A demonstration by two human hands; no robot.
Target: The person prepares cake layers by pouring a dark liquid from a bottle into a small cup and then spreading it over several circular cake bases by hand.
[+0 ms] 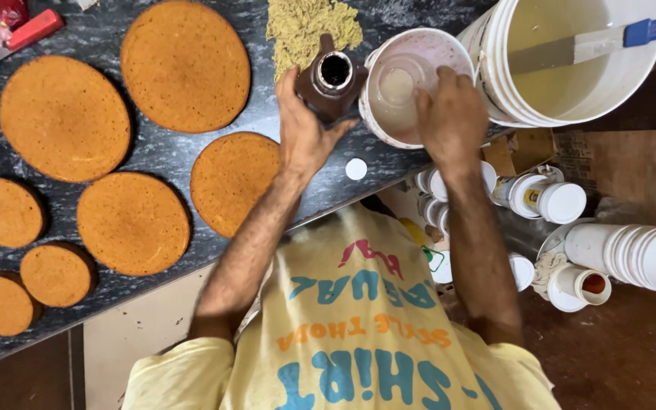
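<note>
pale liquid [396,85] in white tub [449,47]

I see my left hand [304,135] closed around an uncapped bottle [330,82] near the desk's [161,156] front edge, just beside a small tub [410,83] where my right hand [449,114] rests on the rim. A large bucket [571,61] touches that tub at the desk's right end, a scraper [594,44] lying in it. A bottle cap [356,168] sits by the front edge between my wrists. Round cake layers [185,64] spread towards the left end, crumbs [309,26] behind the bottle. Below the desk's right end, jars [548,199] and stacked tubs [635,254] sit on the floor [624,349].
</note>
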